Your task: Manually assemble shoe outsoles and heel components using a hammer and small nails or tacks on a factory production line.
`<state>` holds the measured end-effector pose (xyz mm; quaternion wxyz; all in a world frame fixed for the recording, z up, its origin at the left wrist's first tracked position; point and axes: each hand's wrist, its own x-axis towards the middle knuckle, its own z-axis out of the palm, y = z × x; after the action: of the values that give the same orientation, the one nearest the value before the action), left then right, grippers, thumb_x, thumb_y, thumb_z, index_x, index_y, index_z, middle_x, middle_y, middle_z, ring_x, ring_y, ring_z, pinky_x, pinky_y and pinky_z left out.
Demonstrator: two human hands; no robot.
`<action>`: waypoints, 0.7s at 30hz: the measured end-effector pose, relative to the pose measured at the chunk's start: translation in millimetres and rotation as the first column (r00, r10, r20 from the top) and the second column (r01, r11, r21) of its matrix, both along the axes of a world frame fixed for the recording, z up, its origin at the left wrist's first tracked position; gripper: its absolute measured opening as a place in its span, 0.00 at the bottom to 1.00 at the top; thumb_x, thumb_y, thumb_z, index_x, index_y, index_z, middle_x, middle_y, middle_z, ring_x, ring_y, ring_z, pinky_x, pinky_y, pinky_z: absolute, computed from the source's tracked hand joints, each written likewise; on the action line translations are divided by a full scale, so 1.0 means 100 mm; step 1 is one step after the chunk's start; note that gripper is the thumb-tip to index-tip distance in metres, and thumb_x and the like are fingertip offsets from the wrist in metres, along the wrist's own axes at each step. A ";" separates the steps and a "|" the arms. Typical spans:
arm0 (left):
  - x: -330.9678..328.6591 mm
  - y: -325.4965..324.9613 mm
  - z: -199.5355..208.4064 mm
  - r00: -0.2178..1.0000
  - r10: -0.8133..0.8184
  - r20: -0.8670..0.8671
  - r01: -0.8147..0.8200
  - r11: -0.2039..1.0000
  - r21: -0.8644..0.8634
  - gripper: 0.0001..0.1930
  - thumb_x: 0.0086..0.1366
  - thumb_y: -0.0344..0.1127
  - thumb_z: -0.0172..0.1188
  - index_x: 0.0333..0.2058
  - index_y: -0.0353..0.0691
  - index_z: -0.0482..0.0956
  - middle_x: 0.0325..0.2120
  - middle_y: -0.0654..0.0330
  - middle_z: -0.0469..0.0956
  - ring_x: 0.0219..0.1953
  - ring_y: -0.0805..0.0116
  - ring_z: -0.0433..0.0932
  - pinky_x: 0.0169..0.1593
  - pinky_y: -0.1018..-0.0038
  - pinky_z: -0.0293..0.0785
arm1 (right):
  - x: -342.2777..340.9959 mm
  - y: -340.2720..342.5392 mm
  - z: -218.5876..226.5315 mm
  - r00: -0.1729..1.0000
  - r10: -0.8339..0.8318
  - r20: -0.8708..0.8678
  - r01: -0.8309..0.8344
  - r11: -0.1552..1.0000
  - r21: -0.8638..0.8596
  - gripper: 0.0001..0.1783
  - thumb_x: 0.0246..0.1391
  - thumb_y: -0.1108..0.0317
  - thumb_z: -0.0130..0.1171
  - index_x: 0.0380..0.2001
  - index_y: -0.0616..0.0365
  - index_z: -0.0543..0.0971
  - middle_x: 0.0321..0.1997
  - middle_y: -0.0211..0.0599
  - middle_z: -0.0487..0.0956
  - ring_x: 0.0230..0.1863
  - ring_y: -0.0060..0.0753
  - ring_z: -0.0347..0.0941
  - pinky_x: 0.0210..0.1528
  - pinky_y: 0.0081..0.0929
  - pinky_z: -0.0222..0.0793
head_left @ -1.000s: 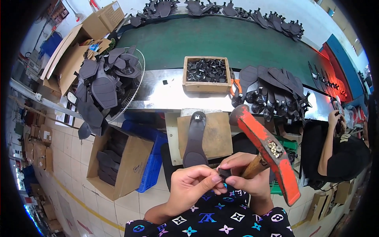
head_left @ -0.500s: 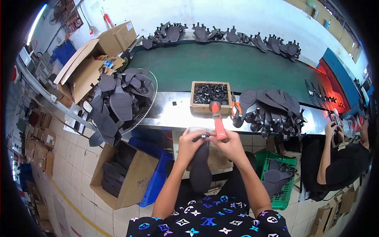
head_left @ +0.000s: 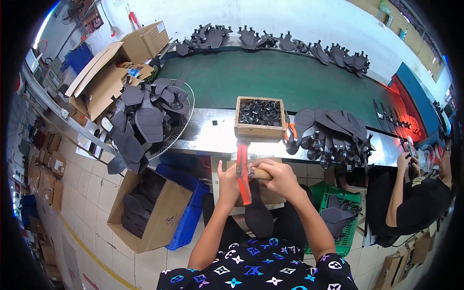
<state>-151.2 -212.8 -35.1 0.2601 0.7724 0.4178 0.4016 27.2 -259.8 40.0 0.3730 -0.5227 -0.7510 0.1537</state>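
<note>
My right hand is closed round the wooden handle of a hammer. Its long red head lies across in front of my left hand. A dark grey shoe sole hangs below my hands, its wide end toward my lap. My left hand grips the sole's upper end, with one finger pointing up. The hammer head hides most of that grip and whatever small part is there. Beyond my hands, a wooden box of small black pieces stands on the metal bench edge.
Heeled soles are heaped in a wire basket at left and piled at right by orange-handled pliers. Behind runs a green conveyor belt. A carton and a green crate flank my legs. A co-worker sits at right.
The hammer has swung down and left; its head now covers my left fingers, where a small dark piece showed before. My left hand stays at the sole's upper end.
</note>
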 end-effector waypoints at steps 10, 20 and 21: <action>-0.04 0.04 0.09 0.971 -0.112 0.211 0.107 0.994 0.033 0.16 0.53 0.32 0.70 0.43 0.44 0.84 0.41 0.58 0.85 0.43 0.60 0.84 0.50 0.66 0.77 | -0.09 -0.15 0.07 0.970 -0.033 0.240 0.041 0.999 -0.029 0.15 0.42 0.75 0.64 0.38 0.52 0.79 0.45 0.28 0.80 0.36 0.44 0.80 0.34 0.38 0.76; -0.09 0.08 0.08 0.870 -0.129 0.476 0.362 0.823 -0.438 0.13 0.56 0.24 0.68 0.42 0.33 0.85 0.34 0.61 0.85 0.33 0.79 0.79 0.38 0.79 0.78 | -0.26 -0.67 0.35 0.902 -0.207 -0.379 0.197 0.978 -0.066 0.17 0.61 0.75 0.57 0.52 0.69 0.70 0.27 0.42 0.73 0.25 0.45 0.69 0.33 0.28 0.70; -0.05 0.10 0.08 0.837 -0.127 0.532 0.396 0.812 -0.428 0.13 0.56 0.23 0.67 0.42 0.33 0.85 0.34 0.60 0.85 0.33 0.79 0.79 0.38 0.79 0.78 | -0.23 -0.76 0.33 0.902 -0.213 -0.377 0.201 0.977 -0.070 0.17 0.61 0.75 0.57 0.52 0.69 0.70 0.27 0.42 0.73 0.25 0.45 0.69 0.33 0.28 0.70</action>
<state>-156.3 -203.2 -27.2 0.6090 0.5996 0.3188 0.4097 3.8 -335.7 73.1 0.5187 -0.5649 -0.6018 0.2231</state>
